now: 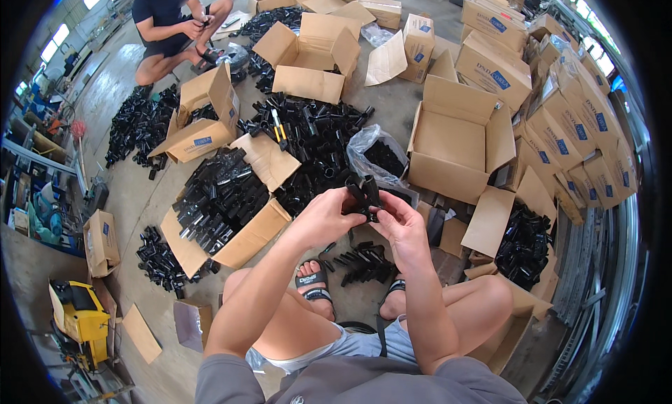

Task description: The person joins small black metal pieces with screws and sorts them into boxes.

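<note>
Above my lap, my left hand [332, 214] and my right hand [400, 226] are closed on a black tubular fitting [365, 191] with two short tube ends pointing up. Its lower part is hidden behind my fingers. On the floor below, between my feet, lies a small group of black fittings [365, 265]. Just beyond my hands spreads a larger pile of black fittings [318, 135], with a yellow-handled tool [279, 130] lying on it. Right of that pile stands a clear plastic bag [378, 156] filled with small black parts.
An open carton [241, 239] full of black fittings stands left of my hands. An open carton [448, 142] stands at right, and stacked closed cartons [560, 138] line the right side. Another person [171, 30] squats at the far left. A yellow machine [84, 320] sits at lower left.
</note>
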Demonstrator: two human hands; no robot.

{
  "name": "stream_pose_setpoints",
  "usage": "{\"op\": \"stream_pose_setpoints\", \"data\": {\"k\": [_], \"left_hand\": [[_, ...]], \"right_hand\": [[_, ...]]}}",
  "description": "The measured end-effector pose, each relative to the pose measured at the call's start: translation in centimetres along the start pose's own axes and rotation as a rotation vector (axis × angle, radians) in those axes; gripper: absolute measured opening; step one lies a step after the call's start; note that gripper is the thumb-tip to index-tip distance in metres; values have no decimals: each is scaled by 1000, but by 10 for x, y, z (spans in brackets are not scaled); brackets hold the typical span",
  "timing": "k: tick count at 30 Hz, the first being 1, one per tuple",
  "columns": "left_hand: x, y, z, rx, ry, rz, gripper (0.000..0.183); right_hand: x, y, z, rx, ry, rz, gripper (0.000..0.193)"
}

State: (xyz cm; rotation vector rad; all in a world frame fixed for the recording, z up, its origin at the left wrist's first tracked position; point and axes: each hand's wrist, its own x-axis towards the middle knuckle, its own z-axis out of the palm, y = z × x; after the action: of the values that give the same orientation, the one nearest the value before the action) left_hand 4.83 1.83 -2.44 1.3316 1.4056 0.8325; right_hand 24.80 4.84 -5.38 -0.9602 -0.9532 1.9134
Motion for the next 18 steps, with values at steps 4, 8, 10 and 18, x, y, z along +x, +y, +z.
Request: {"op": "stream_pose_setpoints", "data": {"k": [4, 8, 10, 18], "left_hand": [[-6, 17, -18, 173, -110, 24, 40], [-6, 11, -20, 236, -101, 59, 35], [-7, 2, -17, 263, -66, 84, 31], [-12, 2, -16, 429, -89, 141, 25]], "right_hand": [[0, -9, 12, -139, -31, -14, 40], [2, -4, 18, -273, -28, -64, 40], [3, -2, 22, -351, -41, -93, 41], [22, -25, 13, -625, -208, -38, 51]]}}
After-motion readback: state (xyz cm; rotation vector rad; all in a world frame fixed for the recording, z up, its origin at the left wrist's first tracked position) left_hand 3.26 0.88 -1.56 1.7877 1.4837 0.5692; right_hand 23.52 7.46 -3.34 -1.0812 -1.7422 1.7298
